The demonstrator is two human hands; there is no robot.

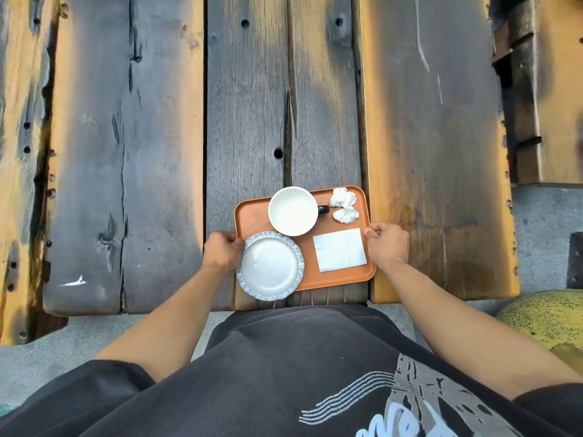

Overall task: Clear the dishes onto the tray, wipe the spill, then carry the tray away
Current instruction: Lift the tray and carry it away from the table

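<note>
An orange tray (252,216) lies at the near edge of the wooden table, straight in front of me. On it stand a white cup (292,211) with a dark handle and a white plate (269,267) with a blue scalloped rim, which overhangs the tray's near left corner. Two crumpled tissues (343,205) lie at the far right of the tray, and a flat white napkin (340,250) lies below them. My left hand (221,250) grips the tray's left edge. My right hand (387,242) grips its right edge.
The table is made of wide dark planks (246,105) with gaps and bolt holes. A wooden bench or block (542,89) stands at the far right. A yellow-green rounded object (545,316) sits at the right near my arm. Grey floor shows below the table edge.
</note>
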